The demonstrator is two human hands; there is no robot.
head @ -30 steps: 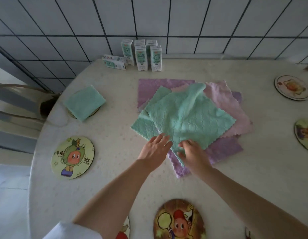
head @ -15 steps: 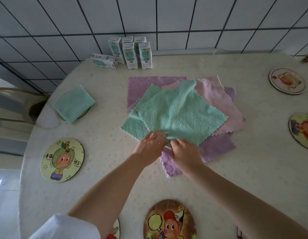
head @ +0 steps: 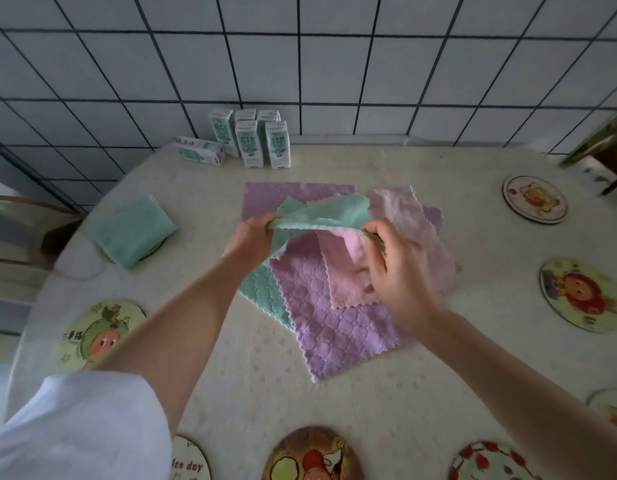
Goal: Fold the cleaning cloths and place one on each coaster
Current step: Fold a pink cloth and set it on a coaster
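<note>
A green cloth (head: 328,213) is lifted over the pile in the table's middle, folded back away from me. My left hand (head: 253,237) pinches its left corner and my right hand (head: 399,268) pinches its right corner. Under it lie a purple cloth (head: 334,327), a pink cloth (head: 348,271), another green cloth (head: 262,292) and more purple and pink ones behind. A folded green cloth (head: 132,232) rests on a coaster at the left. Bare cartoon coasters (head: 99,336) (head: 535,199) (head: 584,294) (head: 312,455) ring the table.
Several milk cartons (head: 250,142) stand at the back by the tiled wall, one lying on its side (head: 200,154). More coasters (head: 191,460) (head: 487,462) sit at the near edge. A chair (head: 19,233) is off the table's left side.
Both hands took the near edge of the top green cloth and lifted it up and away from me, uncovering the purple and pink cloths beneath.
</note>
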